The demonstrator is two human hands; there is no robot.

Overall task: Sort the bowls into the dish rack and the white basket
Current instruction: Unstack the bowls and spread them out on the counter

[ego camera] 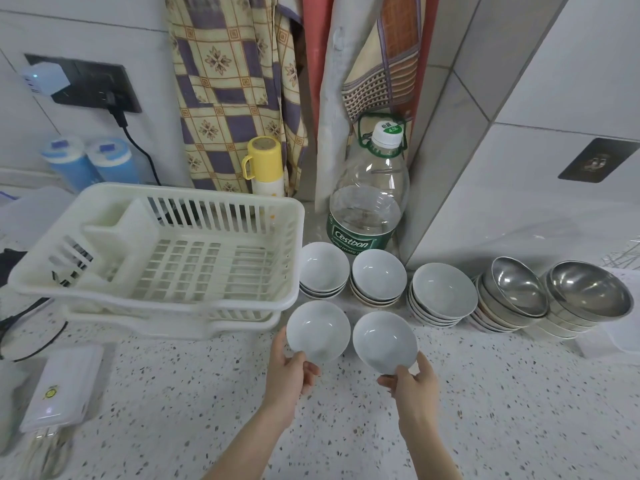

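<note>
Bowls: left hand gripping one; right hand pinching another | basket sitting empty | stacks waiting; sorting barely starting

Open speckled counter lies before the white basket; bowl stacks crowd its right.

This is a home kitchen: a speckled terrazzo bench set against pale tiled walls carries a white slotted plastic dish rack, stacks of white ceramic bowls and steel bowls, and a large clear plastic drinking-water bottle, with patterned cloths hanging behind.
</note>
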